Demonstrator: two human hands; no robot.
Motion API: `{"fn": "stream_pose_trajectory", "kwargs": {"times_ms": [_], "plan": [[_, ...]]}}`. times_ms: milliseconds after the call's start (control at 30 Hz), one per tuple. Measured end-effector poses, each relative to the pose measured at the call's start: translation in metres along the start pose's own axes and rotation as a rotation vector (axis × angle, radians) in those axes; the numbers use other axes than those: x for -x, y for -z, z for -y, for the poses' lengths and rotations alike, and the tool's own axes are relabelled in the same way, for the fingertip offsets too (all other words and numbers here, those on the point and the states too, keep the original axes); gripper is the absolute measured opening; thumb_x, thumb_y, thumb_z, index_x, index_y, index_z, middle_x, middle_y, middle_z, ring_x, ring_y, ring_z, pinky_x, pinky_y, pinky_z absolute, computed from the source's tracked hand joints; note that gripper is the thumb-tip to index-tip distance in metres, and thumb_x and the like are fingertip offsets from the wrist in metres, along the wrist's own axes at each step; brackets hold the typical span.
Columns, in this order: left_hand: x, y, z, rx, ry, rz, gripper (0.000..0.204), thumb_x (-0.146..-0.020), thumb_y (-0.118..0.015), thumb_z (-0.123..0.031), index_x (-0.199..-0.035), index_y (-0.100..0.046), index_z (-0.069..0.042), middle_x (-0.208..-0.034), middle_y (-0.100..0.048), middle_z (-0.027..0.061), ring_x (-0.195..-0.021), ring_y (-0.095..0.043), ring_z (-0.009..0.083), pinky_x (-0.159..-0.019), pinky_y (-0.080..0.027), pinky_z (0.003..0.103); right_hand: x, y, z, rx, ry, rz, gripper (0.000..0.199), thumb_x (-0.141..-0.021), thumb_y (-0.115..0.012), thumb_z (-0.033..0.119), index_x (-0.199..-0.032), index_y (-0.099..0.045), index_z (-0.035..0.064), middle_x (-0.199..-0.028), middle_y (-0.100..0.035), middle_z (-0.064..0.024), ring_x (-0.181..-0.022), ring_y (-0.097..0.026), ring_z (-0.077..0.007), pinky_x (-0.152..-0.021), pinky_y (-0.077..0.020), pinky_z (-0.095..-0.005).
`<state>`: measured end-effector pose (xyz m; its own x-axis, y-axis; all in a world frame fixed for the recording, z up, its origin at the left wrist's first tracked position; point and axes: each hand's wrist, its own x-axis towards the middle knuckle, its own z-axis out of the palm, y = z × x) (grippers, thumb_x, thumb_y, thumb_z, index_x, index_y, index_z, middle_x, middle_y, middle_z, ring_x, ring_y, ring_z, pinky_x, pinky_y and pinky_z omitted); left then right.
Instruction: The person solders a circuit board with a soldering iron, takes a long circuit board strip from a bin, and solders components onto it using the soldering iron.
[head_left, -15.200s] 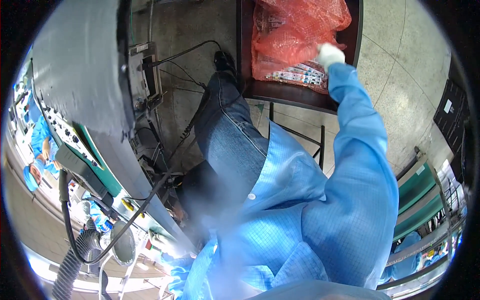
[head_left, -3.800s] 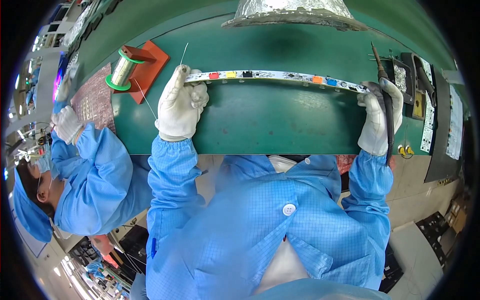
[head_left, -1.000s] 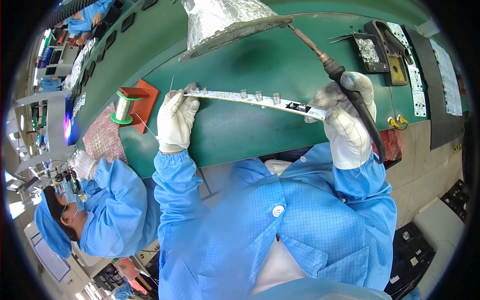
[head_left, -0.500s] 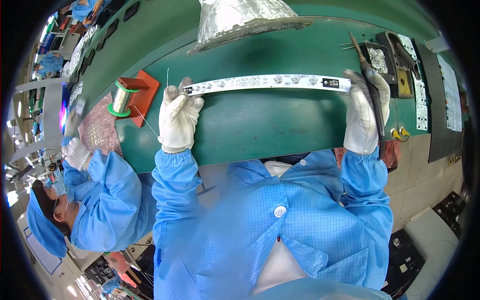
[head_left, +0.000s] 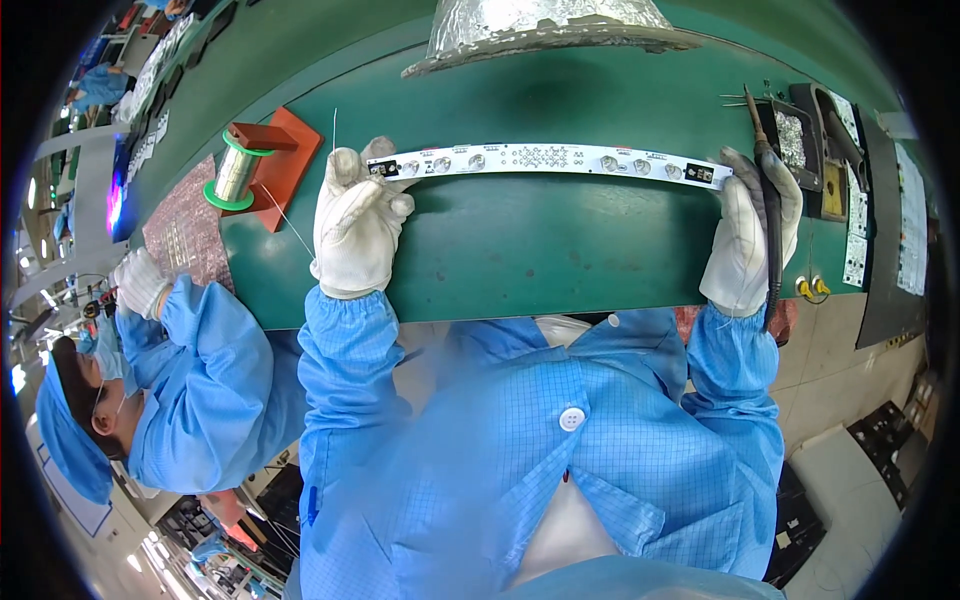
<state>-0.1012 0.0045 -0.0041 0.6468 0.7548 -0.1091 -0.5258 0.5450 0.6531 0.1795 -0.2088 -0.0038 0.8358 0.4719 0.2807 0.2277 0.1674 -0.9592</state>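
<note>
As both gloved hands are raised over the desk [head_left: 560, 245], a long white circuit strip [head_left: 545, 158] spans the gap between them, roughly level and clear of the surface. The left hand [head_left: 358, 230] has its fingers clamped on the strip's left end; a thin wire end [head_left: 335, 128] stands up from them. The right hand [head_left: 742, 240] has its fingers closed around a soldering iron [head_left: 771, 210], tip pointing away from the wearer, and the strip's right end is held at the same fingers. The strip's visible face carries two groups of round silvery parts and a black component near each end.

Containers: a small black tray [head_left: 790, 138] at the right holds a heap of small silvery pieces. Just beside it, a dark iron holder [head_left: 833, 190] contains a yellowish sponge. At the left, a green-flanged spool [head_left: 238, 175] of wire sits on a red stand [head_left: 292, 165]; its wire runs to the left glove.

Surface and room: the desk is green, with dark spots toward its front edge. Pale floor tiles [head_left: 830, 345] show at the right.

Surroundings: pink bubble wrap [head_left: 190, 225] lies near a co-worker [head_left: 210, 390] in blue. White boards [head_left: 856, 255] lie beyond the holder. A foil-covered hood [head_left: 550, 25] blocks the view of the desk's far side. The iron's front part crosses the tray's left edge. A hazy patch obscures part of the wearer's blue jacket [head_left: 640, 410].
</note>
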Motion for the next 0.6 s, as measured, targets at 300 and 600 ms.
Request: {"fn": "stream_pose_trajectory", "kwargs": {"times_ms": [300,600], "plan": [[0.015,-0.039,-0.001,-0.925,-0.032,-0.326,0.02,-0.083,-0.061,-0.001,-0.096,-0.045,0.002,-0.103,-0.067,0.0174,-0.054,-0.054,0.0089,-0.049,-0.044,0.022,0.009,0.014,-0.003,0.597,0.225,0.304,0.026,-0.089,-0.064,-0.001,-0.115,-0.061,-0.0001,-0.102,-0.07,-0.0138,-0.098,-0.068,-0.0218,-0.084,-0.0528,-0.0308],[0.051,-0.047,-0.01,-1.128,-0.011,-0.546,0.014,-0.085,-0.057,0.0,-0.099,-0.061,0.002,-0.083,-0.06,0.0142,-0.071,-0.061,0.0249,-0.065,-0.052,0.033,-0.003,0.009,0.007,0.855,0.565,0.412,0.026,-0.08,-0.072,0.0,-0.106,-0.068,0.0013,-0.098,-0.071,-0.0143,-0.087,-0.07,-0.0287,-0.078,-0.0543,-0.035]]}}
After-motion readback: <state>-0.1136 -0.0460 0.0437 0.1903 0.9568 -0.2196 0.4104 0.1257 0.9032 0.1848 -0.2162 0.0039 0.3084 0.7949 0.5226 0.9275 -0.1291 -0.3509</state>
